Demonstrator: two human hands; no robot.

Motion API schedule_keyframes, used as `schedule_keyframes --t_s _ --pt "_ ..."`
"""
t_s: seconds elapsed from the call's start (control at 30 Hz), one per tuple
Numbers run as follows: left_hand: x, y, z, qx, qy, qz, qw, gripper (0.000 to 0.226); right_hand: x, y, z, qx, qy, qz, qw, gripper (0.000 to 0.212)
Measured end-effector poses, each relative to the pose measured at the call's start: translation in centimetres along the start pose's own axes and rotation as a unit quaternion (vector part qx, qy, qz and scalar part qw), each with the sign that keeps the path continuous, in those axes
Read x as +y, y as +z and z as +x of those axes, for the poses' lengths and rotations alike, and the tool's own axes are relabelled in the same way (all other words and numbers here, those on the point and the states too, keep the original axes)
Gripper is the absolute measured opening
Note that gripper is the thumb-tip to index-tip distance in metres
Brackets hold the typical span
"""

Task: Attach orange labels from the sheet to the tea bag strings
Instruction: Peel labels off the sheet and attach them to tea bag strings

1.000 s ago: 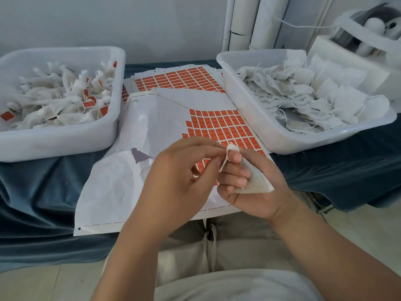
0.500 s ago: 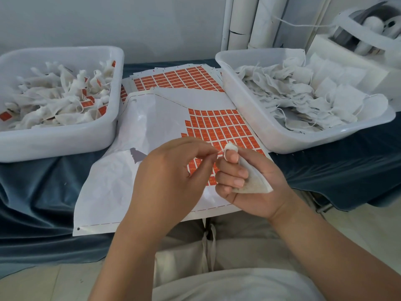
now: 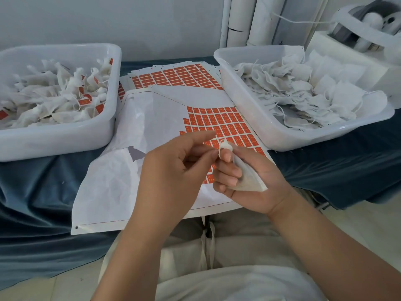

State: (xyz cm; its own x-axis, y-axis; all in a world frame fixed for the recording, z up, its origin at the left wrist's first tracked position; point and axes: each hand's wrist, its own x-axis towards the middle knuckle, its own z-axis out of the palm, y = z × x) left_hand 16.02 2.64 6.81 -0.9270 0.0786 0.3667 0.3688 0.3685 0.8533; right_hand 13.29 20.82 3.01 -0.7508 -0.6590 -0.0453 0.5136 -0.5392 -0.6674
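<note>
The white plastic bin (image 3: pixel 65 140) at 10 o'clock holds crumpled gauze bags with small orange tags among them. The bin (image 3: pixel 271 135) at 2 o'clock is heaped with flat, untagged white bags and loose threads. Between them at 12 o'clock lies the glossy label sheet (image 3: pixel 152 118), its rectangular orange labels (image 3: pixel 219 120) left only on the right part.

My right hand (image 3: pixel 256 183) curls round 1 soft tea bag (image 3: pixel 247 179) over the sheet's near edge, the top looped over my forefinger. My left hand (image 3: pixel 173 170) touches that tip with its thumb, forefinger lifted; whether it grips the string I cannot tell.
</note>
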Motion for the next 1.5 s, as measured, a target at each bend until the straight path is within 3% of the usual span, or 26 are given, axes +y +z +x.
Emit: schedule_keyframes --t_s 0.1,0.27,0.43,0.63,0.87,0.97,1.13,1.23,1.3,1.37,1.5 --pt "-0.1 -0.1 0.0 -0.004 0.012 0.037 0.999 0.034 -0.3 -0.2 -0.1 0.011 -0.010 -0.051 0.999 0.026" --pt "-0.5 -0.7 0.5 -0.046 -0.048 -0.040 0.997 0.021 -0.4 -0.3 0.0 0.011 -0.010 -0.076 0.997 0.025" --pt "-0.8 -0.7 0.7 -0.069 -0.065 -0.033 0.995 0.015 -0.2 -0.3 0.0 0.014 -0.008 -0.063 0.998 0.024" --pt "-0.9 -1.4 0.9 -0.111 -0.017 -0.006 0.994 0.014 -0.3 -0.6 0.0 0.052 -0.024 -0.139 0.989 0.041" --pt "-1.6 -1.3 1.0 -0.068 0.100 0.120 0.985 0.011 0.1 -0.8 0.2 0.073 -0.020 -0.198 0.977 0.046" --pt "-1.6 -0.7 1.1 -0.045 0.105 0.140 0.984 0.013 0.1 -0.9 0.3 0.075 -0.017 -0.181 0.981 0.044" --pt "-2.5 -0.2 1.4 -0.080 0.026 -0.006 0.996 0.015 0.1 -0.5 0.2 0.041 0.021 -0.046 0.998 0.022" --pt "-2.7 -0.2 1.5 -0.143 -0.060 -0.192 0.969 0.018 0.4 -0.3 0.2 0.005 0.044 0.003 0.999 0.021" --pt "-2.5 0.0 1.5 -0.170 -0.103 -0.251 0.947 0.019 0.5 -0.3 0.2 -0.013 0.060 0.041 0.997 0.024" --pt "-2.6 -0.1 1.5 -0.170 -0.106 -0.220 0.955 0.015 0.6 -0.4 0.2 -0.011 0.073 0.056 0.996 0.026" --pt "-2.4 -1.2 1.5 -0.146 -0.067 -0.043 0.986 0.011 0.8 -1.0 0.1 0.001 0.086 0.019 0.996 0.021"
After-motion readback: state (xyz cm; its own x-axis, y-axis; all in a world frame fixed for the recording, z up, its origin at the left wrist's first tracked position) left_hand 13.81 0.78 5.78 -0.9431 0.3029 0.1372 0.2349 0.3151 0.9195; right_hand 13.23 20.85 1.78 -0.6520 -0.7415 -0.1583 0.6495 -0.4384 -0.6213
